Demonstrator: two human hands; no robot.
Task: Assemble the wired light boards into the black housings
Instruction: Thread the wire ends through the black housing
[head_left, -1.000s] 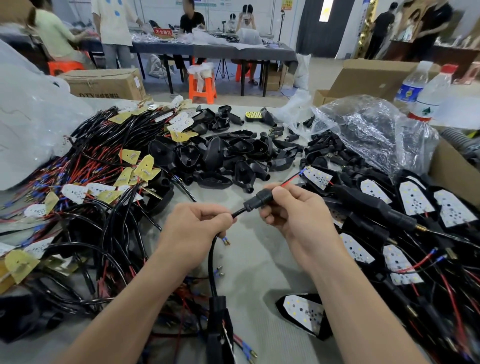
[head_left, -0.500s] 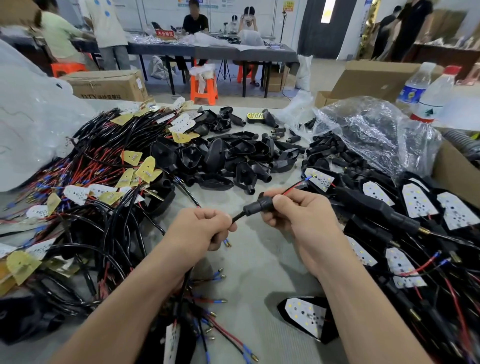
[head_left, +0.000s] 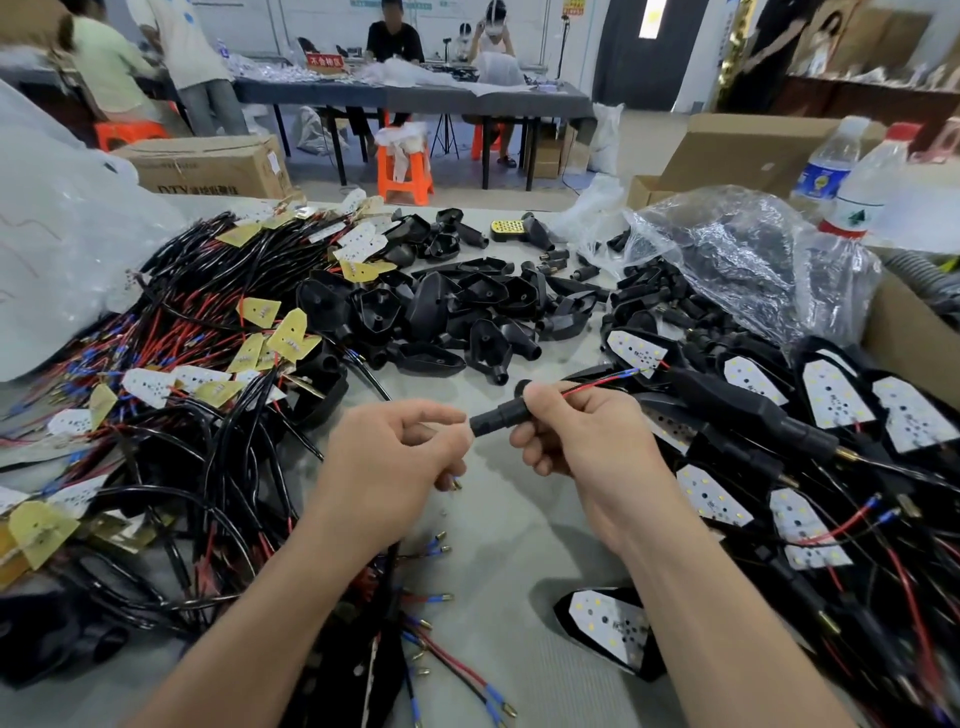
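My right hand (head_left: 582, 441) grips a black housing by its tubular stem (head_left: 500, 417), which points left. Red and black wires (head_left: 602, 383) stick out past my fingers toward the upper right. My left hand (head_left: 395, 467) is pinched at the stem's left tip, apparently on the wire; a blue-tipped terminal (head_left: 455, 483) shows under its fingers. Empty black housings (head_left: 457, 317) lie heaped at mid-table. Wired light boards (head_left: 208, 364) with yellow and white plates fill the left. Assembled housings with white LED boards (head_left: 831, 400) lie on the right.
One assembled unit (head_left: 613, 631) lies near my right forearm. Loose wire ends (head_left: 441, 649) trail below my wrists. A clear plastic bag (head_left: 737, 260) of parts, two water bottles (head_left: 857, 192) and cardboard boxes (head_left: 914, 338) stand at right. People work at a far table (head_left: 415, 96).
The black cable between my hands has been drawn into the stem: my left hand now meets the stem's tip, and more red wire shows beyond my right hand.
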